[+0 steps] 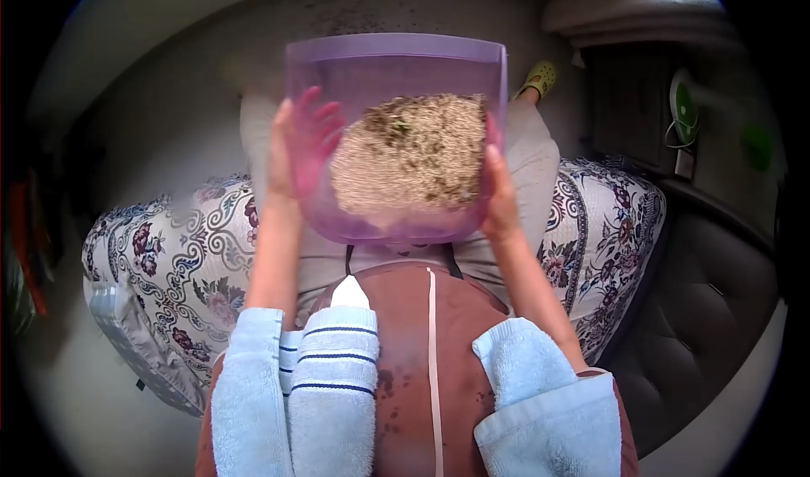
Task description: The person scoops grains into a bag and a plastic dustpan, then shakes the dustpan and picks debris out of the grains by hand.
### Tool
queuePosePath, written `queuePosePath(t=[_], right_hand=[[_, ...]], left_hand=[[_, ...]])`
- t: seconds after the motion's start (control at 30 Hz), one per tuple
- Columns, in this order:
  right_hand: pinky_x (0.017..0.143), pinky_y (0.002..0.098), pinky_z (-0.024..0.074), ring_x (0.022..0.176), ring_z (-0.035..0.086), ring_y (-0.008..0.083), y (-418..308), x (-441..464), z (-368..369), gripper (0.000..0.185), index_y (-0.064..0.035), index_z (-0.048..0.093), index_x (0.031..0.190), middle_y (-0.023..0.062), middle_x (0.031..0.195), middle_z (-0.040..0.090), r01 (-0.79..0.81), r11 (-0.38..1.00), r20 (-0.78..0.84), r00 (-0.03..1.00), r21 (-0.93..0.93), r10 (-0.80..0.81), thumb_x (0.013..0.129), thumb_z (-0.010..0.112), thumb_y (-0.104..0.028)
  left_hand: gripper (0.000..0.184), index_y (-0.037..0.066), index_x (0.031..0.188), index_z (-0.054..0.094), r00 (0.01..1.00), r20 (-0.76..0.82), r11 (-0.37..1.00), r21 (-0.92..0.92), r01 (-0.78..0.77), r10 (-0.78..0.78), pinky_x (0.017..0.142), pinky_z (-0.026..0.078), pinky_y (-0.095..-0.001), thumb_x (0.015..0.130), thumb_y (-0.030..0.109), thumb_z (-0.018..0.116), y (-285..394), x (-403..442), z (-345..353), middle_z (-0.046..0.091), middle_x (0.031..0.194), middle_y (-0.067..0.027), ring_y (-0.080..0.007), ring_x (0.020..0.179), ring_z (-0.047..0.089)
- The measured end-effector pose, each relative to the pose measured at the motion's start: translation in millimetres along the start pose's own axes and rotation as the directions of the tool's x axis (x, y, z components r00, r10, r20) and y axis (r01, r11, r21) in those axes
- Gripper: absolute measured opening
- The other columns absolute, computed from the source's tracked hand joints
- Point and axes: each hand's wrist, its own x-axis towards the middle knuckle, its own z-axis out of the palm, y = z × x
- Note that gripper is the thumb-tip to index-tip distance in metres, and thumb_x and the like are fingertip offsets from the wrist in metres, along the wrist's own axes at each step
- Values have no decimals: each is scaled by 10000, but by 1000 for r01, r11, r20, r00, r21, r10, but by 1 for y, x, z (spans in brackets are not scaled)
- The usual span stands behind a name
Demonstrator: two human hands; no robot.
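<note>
Both my hands hold a translucent purple plastic tub [396, 48] over my lap. My left hand [283, 152] grips its left wall, and spread fingers show pink through the plastic. On the opposite wall, my right hand [499, 186] is closed around the side, its fingers partly hidden. Inside lies a heap of tan grains [396, 161], smeared by motion, banked toward the right. Dark specks are mixed through it, and a small green bit [400, 126] rests near its upper left. I cannot tell exactly what the grains are.
I sit on a bed with a patterned cover [186, 266]; a dark padded headboard [709, 342] is at right. A dark cabinet [629, 110] stands beyond it. A yellow clog [540, 79] is on my foot. Dark crumbs [359, 20] lie on the floor ahead.
</note>
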Motion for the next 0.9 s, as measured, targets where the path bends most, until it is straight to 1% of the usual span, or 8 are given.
queuePosePath(t=[0.2, 0.27, 0.33, 0.43, 0.53, 0.67, 0.77, 0.9], right_hand=[[1019, 386, 426, 1252, 471, 316, 0, 28, -31, 659, -173, 239, 1518, 198, 1480, 329, -256, 963, 81, 965, 85, 249, 961, 428, -470], [1068, 394, 368, 1318, 403, 309, -6, 36, -53, 654, -172, 254, 1514, 193, 1503, 301, -234, 958, 188, 961, 167, 202, 958, 419, -474], [1116, 395, 292, 1379, 319, 291, -10, 31, -55, 648, -164, 258, 1513, 180, 1526, 273, -137, 986, 160, 980, 98, 120, 959, 413, -464], [1156, 383, 203, 1432, 225, 257, -4, 9, -13, 652, -147, 238, 1518, 153, 1552, 235, 13, 992, 41, 999, -123, -8, 965, 408, -450], [1144, 364, 222, 1419, 249, 245, 8, -2, 14, 687, -141, 196, 1528, 143, 1559, 209, -3, 997, 52, 999, -76, 7, 968, 407, -477], [933, 399, 477, 1143, 541, 308, -4, 31, -44, 660, -244, 268, 1512, 228, 1414, 390, -242, 970, 55, 969, -10, 242, 936, 421, -528], [1090, 370, 309, 1354, 360, 264, -11, 34, -69, 672, -145, 260, 1512, 171, 1498, 321, -173, 983, 164, 973, 60, 161, 944, 434, -461], [1168, 369, 183, 1427, 242, 249, 2, 9, -9, 652, -110, 223, 1516, 132, 1547, 249, 31, 999, 51, 998, -17, -30, 970, 410, -414]], left_hand=[[551, 43, 1280, 501, 944, -216, 963, 157, -218, 249, 1023, 359, -347, 942, 479, 514, -10, 1, 31, 536, 1223, -78, -194, 1159, 486], [546, 38, 1311, 474, 966, -139, 969, -84, -233, 220, 1018, 346, -314, 959, 454, 507, -30, -18, 59, 504, 1251, -64, -171, 1176, 458], [629, 29, 1338, 452, 940, -263, 968, 183, -174, 218, 986, 428, -379, 950, 523, 430, -28, -29, 70, 510, 1313, -112, -209, 1189, 496], [586, 40, 1327, 453, 1000, -12, 992, -120, -27, 26, 976, 445, -383, 959, 495, 426, -15, -6, -4, 523, 1282, -122, -240, 1124, 536], [598, 43, 1321, 452, 997, -63, 999, -1, -37, 37, 981, 444, -388, 943, 507, 447, 9, -5, -6, 534, 1264, -138, -250, 1128, 535], [541, 46, 1312, 465, 986, -113, 989, -58, -133, 125, 1035, 366, -375, 966, 461, 441, -26, -13, 33, 523, 1289, -90, -199, 1190, 481], [566, 52, 1318, 479, 938, -165, 952, 29, -304, 305, 1006, 425, -397, 968, 490, 406, -56, -18, 64, 571, 1241, -98, -259, 1136, 545], [549, 50, 1313, 484, 997, -14, 992, -97, -77, 76, 1002, 417, -365, 966, 470, 425, -15, -8, 7, 590, 1202, -111, -235, 1085, 569]])
